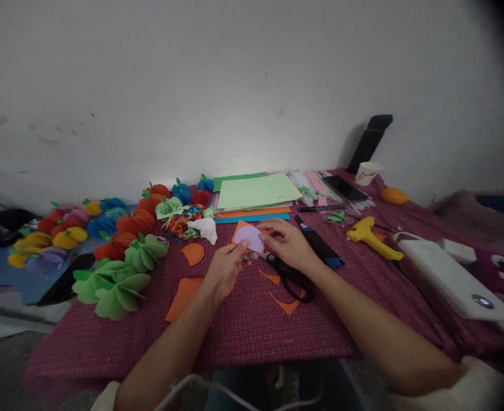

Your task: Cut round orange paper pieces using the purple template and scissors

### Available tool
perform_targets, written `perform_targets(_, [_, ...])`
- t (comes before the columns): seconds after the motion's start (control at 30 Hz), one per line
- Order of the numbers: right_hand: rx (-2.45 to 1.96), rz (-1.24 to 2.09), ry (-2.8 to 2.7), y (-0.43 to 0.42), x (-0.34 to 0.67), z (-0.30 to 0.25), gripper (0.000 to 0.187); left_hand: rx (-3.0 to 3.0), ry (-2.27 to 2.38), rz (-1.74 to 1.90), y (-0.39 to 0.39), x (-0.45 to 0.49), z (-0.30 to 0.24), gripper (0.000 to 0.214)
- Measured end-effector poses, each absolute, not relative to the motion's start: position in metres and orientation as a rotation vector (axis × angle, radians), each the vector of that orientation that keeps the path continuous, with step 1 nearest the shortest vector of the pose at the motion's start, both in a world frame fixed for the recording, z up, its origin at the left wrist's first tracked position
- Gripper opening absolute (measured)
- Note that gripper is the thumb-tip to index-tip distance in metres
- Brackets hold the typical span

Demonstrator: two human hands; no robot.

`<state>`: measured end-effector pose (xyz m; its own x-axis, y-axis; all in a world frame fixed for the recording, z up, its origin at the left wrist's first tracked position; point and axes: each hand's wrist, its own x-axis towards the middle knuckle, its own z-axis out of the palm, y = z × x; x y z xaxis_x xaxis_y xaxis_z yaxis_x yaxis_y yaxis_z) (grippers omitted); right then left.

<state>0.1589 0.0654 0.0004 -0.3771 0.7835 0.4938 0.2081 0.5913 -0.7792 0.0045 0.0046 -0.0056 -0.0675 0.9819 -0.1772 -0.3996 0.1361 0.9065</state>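
We see the left hand (228,264) clamped, thumb over fingers, on the lower left edge of a purple disc (250,234) laid against an orange square (238,226); the right hand (289,242) pinches the right edge of the same pair, so we find the disc held up between both hands, above the desk (252,339); just beneath the right hand lie black-handled scissors (282,268), with curved orange offcuts (289,307) beside them; by the left forearm we make out a flat orange sheet (183,295) and, farther up, a rounded orange piece (193,253); beyond these sit a crumpled white piece (208,229) and a heap of coloured shreds (185,222); at the back we see a paper stack (258,191) topped with pale green; right of the right hand lie a dark blue tool (320,242), then a yellow glue gun (374,238) and a white device (452,279); toward the wall we spot a dark phone (345,187), a paper cup (367,173) and a rounded orange-yellow object (394,196); on the far left cluster many-coloured paper ornaments (122,291), the nearest light green.
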Motion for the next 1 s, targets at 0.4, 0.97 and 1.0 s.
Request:
perform_targets(0.4, [-0.858, 1.506, -1.493, 0.063, 0.153, -0.004, 0.045, 0.781, 1.059, 1.304, 0.004, 0.005, -0.003, 0.025])
perform_targets(0.97, [-0.753, 1.491, -1.710, 0.060, 0.155, -0.004, 0.038, 0.976, 1.201, 1.072, 0.013, -0.020, -0.001, 0.037])
perform_targets(1.0, [-0.738, 1.512, -1.707, 0.060, 0.155, -0.004, 0.038, 0.981, 1.211, 1.073, 0.013, -0.019, -0.002, 0.037])
